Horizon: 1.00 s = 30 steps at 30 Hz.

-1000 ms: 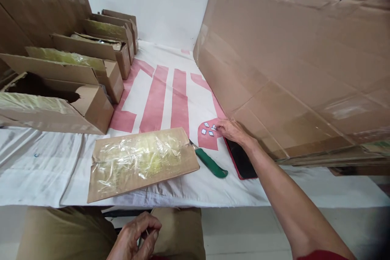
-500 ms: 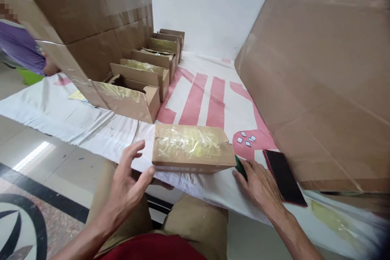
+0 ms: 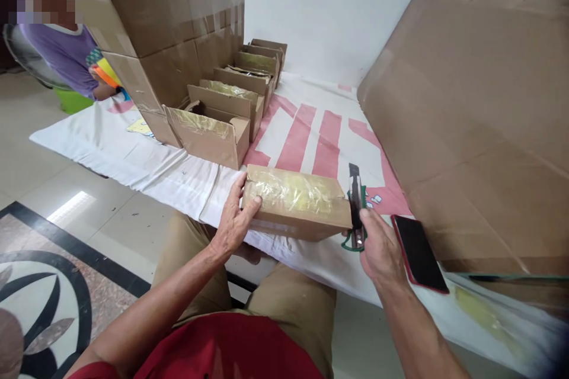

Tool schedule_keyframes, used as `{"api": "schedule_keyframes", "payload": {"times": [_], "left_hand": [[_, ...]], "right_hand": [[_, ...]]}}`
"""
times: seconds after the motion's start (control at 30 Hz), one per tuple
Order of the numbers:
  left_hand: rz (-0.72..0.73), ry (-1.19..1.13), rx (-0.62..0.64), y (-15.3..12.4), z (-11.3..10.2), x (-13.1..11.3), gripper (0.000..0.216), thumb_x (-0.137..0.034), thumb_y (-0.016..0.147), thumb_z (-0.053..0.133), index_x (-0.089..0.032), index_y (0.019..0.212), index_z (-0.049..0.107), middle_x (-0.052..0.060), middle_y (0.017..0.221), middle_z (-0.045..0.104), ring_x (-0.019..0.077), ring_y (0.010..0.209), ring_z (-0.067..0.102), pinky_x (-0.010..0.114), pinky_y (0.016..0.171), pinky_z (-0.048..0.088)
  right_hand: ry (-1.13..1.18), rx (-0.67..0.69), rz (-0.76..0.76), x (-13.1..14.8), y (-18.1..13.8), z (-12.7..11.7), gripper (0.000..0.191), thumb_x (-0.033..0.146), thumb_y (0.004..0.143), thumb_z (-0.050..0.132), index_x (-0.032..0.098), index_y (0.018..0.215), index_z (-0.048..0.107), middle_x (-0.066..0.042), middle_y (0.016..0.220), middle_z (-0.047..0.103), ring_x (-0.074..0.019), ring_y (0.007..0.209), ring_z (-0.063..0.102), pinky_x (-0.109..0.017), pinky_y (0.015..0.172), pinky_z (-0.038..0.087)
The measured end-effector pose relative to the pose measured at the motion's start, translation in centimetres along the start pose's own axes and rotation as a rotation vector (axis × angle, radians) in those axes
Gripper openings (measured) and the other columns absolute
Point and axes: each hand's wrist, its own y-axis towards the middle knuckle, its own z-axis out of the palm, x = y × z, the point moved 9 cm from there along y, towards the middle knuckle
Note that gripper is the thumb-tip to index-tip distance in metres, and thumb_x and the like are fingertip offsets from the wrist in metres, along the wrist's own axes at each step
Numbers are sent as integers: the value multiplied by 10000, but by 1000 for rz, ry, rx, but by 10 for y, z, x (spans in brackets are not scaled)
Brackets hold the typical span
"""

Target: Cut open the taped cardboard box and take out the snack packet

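Observation:
A closed cardboard box (image 3: 296, 195) with yellowish clear tape across its top lies at the table's front edge. My left hand (image 3: 233, 219) grips the box's left end, thumb on the top and fingers along the far side. In my right hand (image 3: 380, 243) is a green and black utility knife (image 3: 355, 207), held upright beside the box's right end. Its dark blade points up and away. Part of the knife's handle is hidden by my fingers.
A phone (image 3: 420, 254) lies right of my right hand, near small white pieces (image 3: 376, 199). Open cardboard boxes (image 3: 207, 136) line the left, beside a tall cardboard wall (image 3: 164, 18). A large cardboard panel (image 3: 484, 130) leans at right. A person in purple (image 3: 62, 53) sits beyond.
My left hand has closed onto the box's left end. My right hand has lifted the utility knife from beside the box and turned it upright. The view has shifted left.

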Motion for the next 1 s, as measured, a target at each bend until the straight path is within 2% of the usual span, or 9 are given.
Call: {"api": "schedule_keyframes", "payload": {"times": [0.13, 0.23, 0.33, 0.4, 0.5, 0.57, 0.63, 0.73, 1.0], "left_hand": [[-5, 26, -54, 9, -24, 1, 636, -417, 888, 609, -190, 1474, 515, 110, 1524, 569, 349, 1455, 462, 529, 1229, 343], [-20, 54, -42, 17, -34, 6, 653, -412, 860, 617, -183, 1466, 533, 105, 1506, 590, 355, 1444, 475, 535, 1227, 345], [-15, 80, -35, 25, -34, 11, 671, -414, 864, 607, -167, 1482, 521, 127, 1529, 567, 352, 1447, 476, 536, 1228, 340], [19, 63, -54, 27, -30, 12, 672, -427, 879, 599, -155, 1488, 518, 144, 1546, 546, 350, 1456, 470, 532, 1232, 335], [85, -18, -102, 25, -25, 14, 621, -484, 951, 523, -154, 1477, 533, 148, 1536, 556, 337, 1455, 476, 514, 1239, 331], [99, -55, -128, 23, -23, 18, 601, -520, 999, 452, -155, 1466, 546, 145, 1520, 572, 323, 1447, 489, 493, 1242, 333], [95, -70, -140, 21, -20, 22, 602, -547, 1016, 423, -161, 1460, 553, 139, 1516, 577, 314, 1443, 495, 480, 1243, 335], [100, -88, -147, 21, -19, 26, 590, -550, 1022, 426, -176, 1460, 554, 130, 1526, 569, 305, 1449, 489, 476, 1251, 324], [110, -118, -131, 21, -18, 26, 588, -527, 1030, 432, -161, 1479, 535, 138, 1538, 556, 304, 1443, 493, 460, 1244, 335]], "right_hand": [[-20, 106, 9, -1, -21, 25, 401, 590, 963, 561, 218, 1030, 696, -41, 809, 705, -188, 703, 664, -275, 576, 553], [18, 114, 36, 3, -24, 21, 408, 597, 948, 577, 210, 1004, 697, -35, 776, 698, -176, 621, 623, -279, 527, 521], [-34, 111, 2, 31, -10, 10, 385, 603, 939, 578, 241, 979, 705, -29, 755, 689, -185, 602, 606, -294, 515, 499], [-218, 180, -116, 66, 2, 15, 376, 624, 925, 590, 270, 906, 717, -17, 694, 662, -194, 596, 593, -300, 520, 486], [-507, 369, -343, 118, 10, 51, 374, 627, 918, 593, 290, 899, 754, -29, 721, 703, -223, 656, 641, -321, 584, 515], [-593, 497, -442, 141, 12, 83, 364, 576, 948, 556, 299, 1028, 778, -47, 878, 776, -252, 762, 703, -345, 663, 550], [-647, 591, -507, 152, 13, 113, 366, 514, 973, 518, 312, 1137, 776, -52, 1010, 804, -272, 854, 736, -364, 718, 564], [-722, 673, -581, 155, 17, 144, 391, 473, 986, 487, 327, 1226, 759, -41, 1055, 812, -275, 896, 754, -370, 726, 564], [-861, 727, -657, 151, 15, 162, 395, 434, 1005, 449, 290, 1212, 754, -30, 1060, 812, -248, 886, 751, -342, 707, 543]]}}
